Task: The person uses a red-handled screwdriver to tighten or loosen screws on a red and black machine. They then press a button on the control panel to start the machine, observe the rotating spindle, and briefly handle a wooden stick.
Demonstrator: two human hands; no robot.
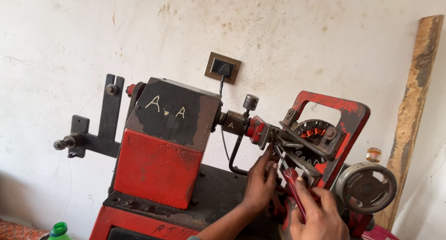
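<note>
A black, grimy machine base is running across the lower middle of the frame, carrying a red and black housing at centre left. At lower right, a red frame is standing on it, with a grey handwheel sitting beside that.

Both hands raised, close together.
Left hand extended upward, fingers stretched, forearm angled from lower left. Right hand just beside it, fingers curled in a grip.
</note>
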